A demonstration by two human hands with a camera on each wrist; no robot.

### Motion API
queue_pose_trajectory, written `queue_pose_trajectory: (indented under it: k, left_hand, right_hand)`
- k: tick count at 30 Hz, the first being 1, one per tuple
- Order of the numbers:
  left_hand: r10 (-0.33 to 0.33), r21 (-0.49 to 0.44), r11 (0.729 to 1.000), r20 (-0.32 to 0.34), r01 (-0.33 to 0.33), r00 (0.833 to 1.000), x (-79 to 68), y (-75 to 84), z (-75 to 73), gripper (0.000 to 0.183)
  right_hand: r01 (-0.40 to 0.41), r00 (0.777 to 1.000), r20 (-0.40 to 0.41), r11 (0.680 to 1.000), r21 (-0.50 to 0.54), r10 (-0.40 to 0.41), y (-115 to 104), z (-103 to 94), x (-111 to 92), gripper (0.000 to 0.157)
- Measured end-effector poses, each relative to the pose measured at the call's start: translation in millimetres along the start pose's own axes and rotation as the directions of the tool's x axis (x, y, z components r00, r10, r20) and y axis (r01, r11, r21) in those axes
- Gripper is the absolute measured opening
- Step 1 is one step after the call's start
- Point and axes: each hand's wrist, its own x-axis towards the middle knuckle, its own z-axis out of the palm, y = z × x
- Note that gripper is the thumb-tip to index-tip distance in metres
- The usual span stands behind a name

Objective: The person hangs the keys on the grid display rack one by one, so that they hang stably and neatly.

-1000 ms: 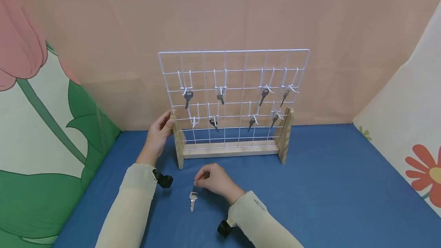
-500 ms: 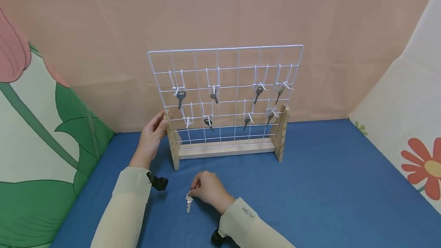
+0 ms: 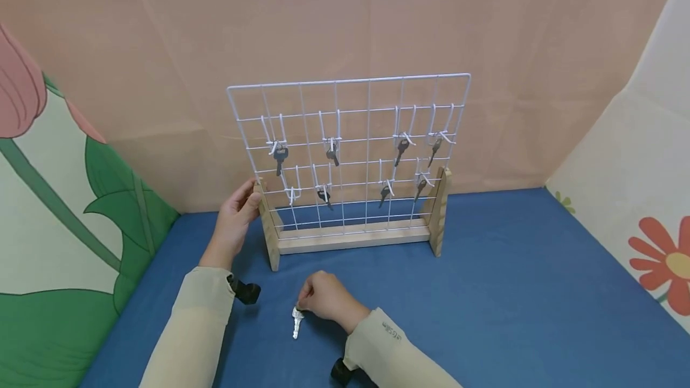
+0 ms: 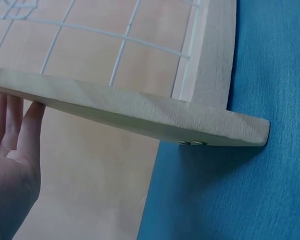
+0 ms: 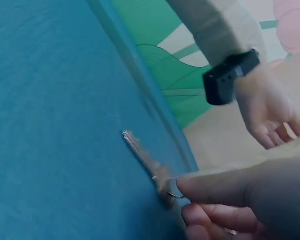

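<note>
A silver key (image 3: 297,321) dangles over the blue cloth from a thin metal ring (image 5: 178,196). My right hand (image 3: 327,299) pinches that ring between thumb and fingertips, with the key's blade pointing down. Behind it stands a key rack, a white wire grid (image 3: 351,114) on a wooden base (image 3: 353,240). At its left end my left hand (image 3: 235,217) grips the top of the wooden upright (image 4: 155,112), fingers on its outer side. Dark keys (image 3: 280,157) hang from several hooks; the lower-left hook (image 3: 293,194) carries no key.
Blue cloth (image 3: 517,292) covers the table. A tan backdrop (image 3: 162,106) rises right behind the rack. Panels with a large tulip print (image 3: 54,220) and a red flower (image 3: 663,265) close off the left and right sides. A black wrist camera (image 3: 247,292) sits on the left cuff.
The key sits closer under my right fingertips than a second ago, and the ring is now mostly hidden by them. The head view has shifted slightly; my left hand stays on the upright.
</note>
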Motion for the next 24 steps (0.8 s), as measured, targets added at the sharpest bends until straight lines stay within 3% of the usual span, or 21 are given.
queue_pose_trajectory:
  k: [7,13,18,21,24]
  left_hand:
    - [-0.003,-0.013,1.0,0.003,0.003,1.0,-0.6,-0.6,0.8,0.062]
    - [0.024,-0.029,0.999,0.008,-0.024,1.0,-1.4,1.3,-1.6,0.064]
    - [0.008,-0.01,1.0,0.008,-0.008,1.0,-2.4,-0.3,-1.5,0.064]
    - [0.004,-0.005,1.0,-0.004,-0.004,1.0,-2.0,-1.4,-0.4,0.063]
    - [0.014,-0.019,1.0,-0.009,-0.014,1.0,-0.2,-2.6,0.9,0.062]
  right_hand:
    - [0.117,0.984,0.139,0.992,-0.036,-0.111,1,-14.5,4,0.018]
    - [0.232,0.961,0.181,0.966,-0.115,-0.21,-4,-30.0,4,0.015]
    - [0.232,0.972,0.044,0.968,-0.095,-0.229,-5,-41.8,-1,0.01]
    - [0.23,0.969,-0.097,0.973,0.005,-0.229,-6,-45.2,1,0.007]
    - [0.247,0.948,-0.237,0.96,0.134,-0.211,-10,-45.1,7,0.007]
